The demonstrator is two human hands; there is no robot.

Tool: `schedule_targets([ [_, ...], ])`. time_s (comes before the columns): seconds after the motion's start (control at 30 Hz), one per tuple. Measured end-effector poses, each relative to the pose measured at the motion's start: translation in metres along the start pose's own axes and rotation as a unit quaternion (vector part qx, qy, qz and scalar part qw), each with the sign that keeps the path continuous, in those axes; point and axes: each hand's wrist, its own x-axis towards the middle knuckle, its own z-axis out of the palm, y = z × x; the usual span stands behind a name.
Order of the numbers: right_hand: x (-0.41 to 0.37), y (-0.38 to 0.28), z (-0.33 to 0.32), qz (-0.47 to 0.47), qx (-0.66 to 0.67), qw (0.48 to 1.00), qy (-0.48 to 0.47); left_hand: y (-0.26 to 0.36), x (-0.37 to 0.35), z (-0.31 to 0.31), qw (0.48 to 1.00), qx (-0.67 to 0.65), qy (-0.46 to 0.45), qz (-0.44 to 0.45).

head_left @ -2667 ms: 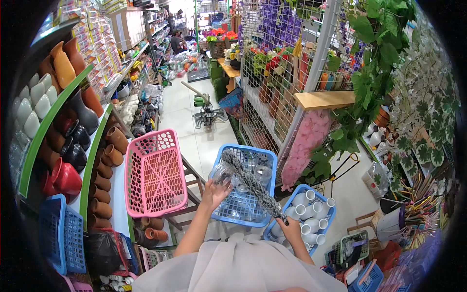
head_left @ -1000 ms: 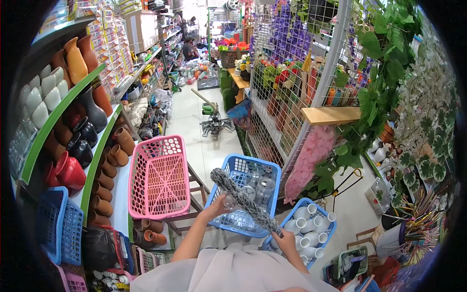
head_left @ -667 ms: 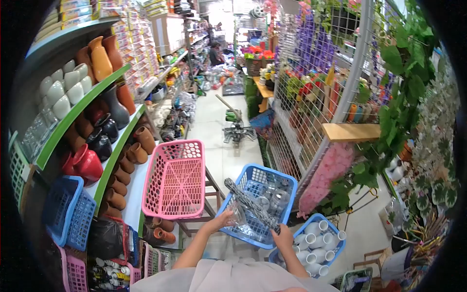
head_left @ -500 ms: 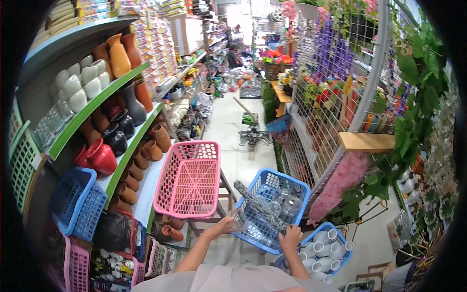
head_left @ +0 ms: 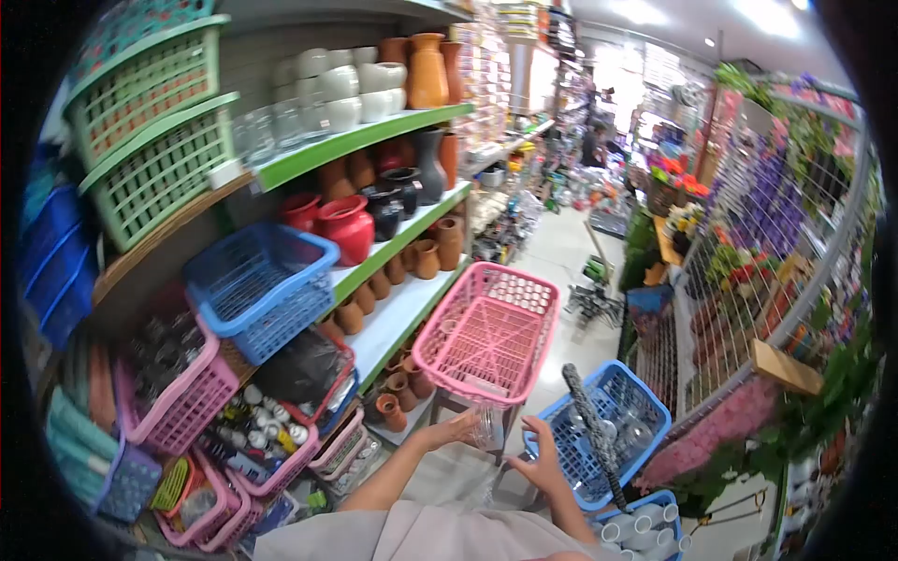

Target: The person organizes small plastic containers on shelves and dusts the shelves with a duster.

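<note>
My left hand [head_left: 453,430] is closed around a clear glass vessel [head_left: 487,428], just below the near edge of the pink basket [head_left: 431,363]. To its right my right hand [head_left: 540,455] has nothing in it. Its thumb and fingers are apart, close to the left side of a blue basket [head_left: 561,472]. Clear glassware [head_left: 635,434] lies inside that basket. Across it rests a long grey fluffy stick, like a duster [head_left: 591,425], tilted over the rim.
Green-edged shelves [head_left: 365,128] on the left hold vases and cups. A second blue basket [head_left: 262,318] and a pink basket [head_left: 187,411] stand below. White vases [head_left: 645,533] fill a basket at lower right. A wire rack [head_left: 739,309] borders the aisle.
The view has swung left. My right hand has come away from the duster's lower end and opened nearer my left hand. My left hand still has the glass, now by the pink basket.
</note>
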Motion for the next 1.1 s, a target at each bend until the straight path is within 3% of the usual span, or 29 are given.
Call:
schedule_targets([
  [0.17, 0.024, -0.066, 0.078, -0.046, 0.070, 0.976, -0.200, 0.010, -0.105, -0.015, 0.993, 0.108, 0.031, 0.031],
  [0.23, 0.021, -0.065, 0.111, -0.099, 0.014, 0.966, -0.239, 0.014, -0.150, -0.015, 0.992, 0.090, 0.067, 0.056],
  [0.3, 0.016, -0.082, 0.140, -0.056, 0.084, 0.956, -0.277, 0.005, -0.188, -0.026, 0.981, 0.149, 0.114, 0.040],
  [0.5, 0.009, -0.122, 0.224, -0.146, 0.117, 0.931, -0.314, -0.014, -0.289, -0.044, 0.966, 0.146, 0.183, 0.110],
  [0.57, 0.013, -0.147, 0.249, -0.109, 0.269, 0.909, -0.298, 0.001, -0.330, -0.036, 0.933, 0.213, 0.231, 0.177],
  [0.6, 0.018, -0.149, 0.261, -0.100, 0.270, 0.910, -0.298, -0.006, -0.340, -0.045, 0.917, 0.198, 0.252, 0.240],
  [0.63, 0.027, -0.162, 0.270, -0.094, 0.293, 0.908, -0.286, 0.022, -0.363, -0.027, 0.892, 0.203, 0.343, 0.214],
  [0.7, 0.056, -0.181, 0.295, -0.134, 0.377, 0.878, -0.262, 0.070, -0.408, 0.003, 0.791, 0.292, 0.472, 0.258],
  [0.83, 0.122, -0.273, 0.306, -0.203, 0.320, 0.890, -0.254, 0.126, -0.474, -0.005, 0.546, 0.474, 0.588, 0.362],
  [0.9, 0.155, -0.312, 0.319, -0.228, 0.266, 0.901, -0.256, 0.156, -0.500, -0.012, 0.426, 0.582, 0.627, 0.294],
  [0.93, 0.170, -0.330, 0.328, -0.266, 0.220, 0.905, -0.250, 0.164, -0.507, -0.021, 0.415, 0.589, 0.639, 0.268],
  [0.97, 0.184, -0.347, 0.337, -0.304, 0.174, 0.905, -0.241, 0.168, -0.513, -0.027, 0.412, 0.596, 0.652, 0.222],
  [1.03, 0.207, -0.367, 0.361, -0.363, 0.141, 0.889, -0.241, 0.161, -0.520, -0.051, 0.478, 0.580, 0.648, 0.125],
  [1.07, 0.212, -0.377, 0.367, -0.417, 0.059, 0.866, -0.270, 0.157, -0.518, -0.053, 0.549, 0.507, 0.661, 0.060],
  [1.1, 0.218, -0.385, 0.375, -0.467, -0.023, 0.834, -0.293, 0.158, -0.518, -0.053, 0.515, 0.562, 0.647, 0.030],
])
